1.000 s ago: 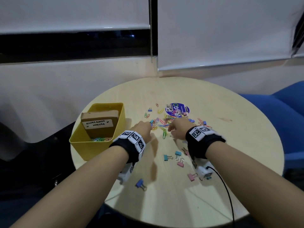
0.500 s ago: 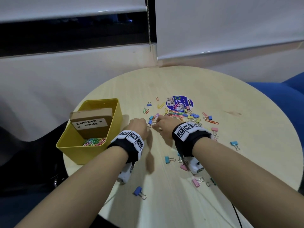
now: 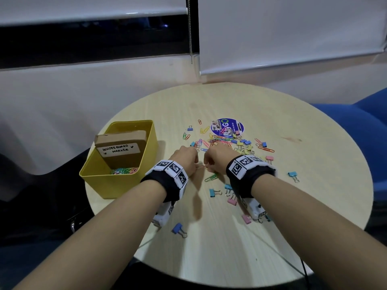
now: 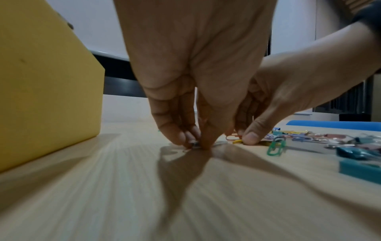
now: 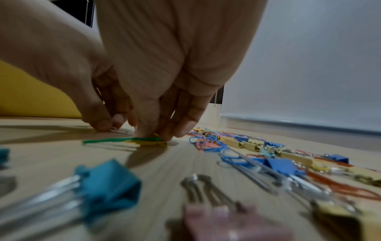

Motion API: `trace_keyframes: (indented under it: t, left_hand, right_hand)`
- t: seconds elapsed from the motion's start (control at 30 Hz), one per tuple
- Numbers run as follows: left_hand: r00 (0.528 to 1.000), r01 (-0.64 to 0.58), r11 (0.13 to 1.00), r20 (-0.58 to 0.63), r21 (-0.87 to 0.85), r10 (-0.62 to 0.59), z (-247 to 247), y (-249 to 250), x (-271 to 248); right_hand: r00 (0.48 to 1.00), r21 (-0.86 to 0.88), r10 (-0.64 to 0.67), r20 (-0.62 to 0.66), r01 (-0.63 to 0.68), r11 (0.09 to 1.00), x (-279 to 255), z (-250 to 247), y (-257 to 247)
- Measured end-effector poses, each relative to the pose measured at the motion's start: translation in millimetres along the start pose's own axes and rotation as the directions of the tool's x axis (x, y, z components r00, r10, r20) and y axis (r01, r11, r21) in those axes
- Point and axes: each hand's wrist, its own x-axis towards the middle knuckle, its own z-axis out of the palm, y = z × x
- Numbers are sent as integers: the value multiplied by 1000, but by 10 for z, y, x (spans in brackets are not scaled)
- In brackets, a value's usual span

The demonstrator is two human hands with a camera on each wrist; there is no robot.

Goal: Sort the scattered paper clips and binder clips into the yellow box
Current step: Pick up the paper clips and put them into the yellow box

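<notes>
My left hand (image 3: 195, 164) and right hand (image 3: 207, 165) meet fingertip-down on the table at the near edge of the paper clip pile (image 3: 225, 141). In the left wrist view my left hand (image 4: 195, 143) pinches a pale paper clip flat on the wood. My right hand (image 5: 156, 136) pinches a yellow paper clip (image 5: 151, 142) that lies beside a green paper clip (image 5: 121, 139). The yellow box (image 3: 114, 186) stands left of my left hand. A cardboard divider (image 3: 120, 148) splits it, and coloured paper clips (image 3: 124, 170) fill the near compartment.
Loose binder clips lie near me: teal (image 3: 214, 192), pink (image 3: 232, 201), blue (image 3: 178, 228), and one teal (image 3: 293, 175) out right. A round purple sticker (image 3: 227, 126) sits behind the pile. The round table's edge (image 3: 209, 283) is close in front; a blue chair (image 3: 368, 126) stands right.
Both hands have drawn back from the middle of the pile to its near edge and come together, fingertips down on the table. My head has tilted down.
</notes>
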Motion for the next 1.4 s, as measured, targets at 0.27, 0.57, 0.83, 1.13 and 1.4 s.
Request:
trace_keyframes:
  t: [0.27,0.57,0.83,1.13,1.4]
  left_hand:
    - [999,1,999,38,54,-3,38,68,-148]
    - [999,-41,996,16,82,40,23,49,-276]
    - [999,-12,999,35,32,10,-47,18,-399]
    - [993,-48,998,-110,-43,43,-627,-85,-669]
    - [961,-6,995,-274,-99,-21,-1113,-707,-990]
  right_hand:
    - [997,-122,34,67,-25,992,-94,-107,-182]
    - [996,-82,64,62,-59,995,-167,-132,-161]
    - [999,62,18,-33,-16,998,-285,-225,-171]
    - [986,107,-23,-163,41,993,-330,-516,-639]
    - [975,140,-68,-211,99,985,-209,-694,-1213]
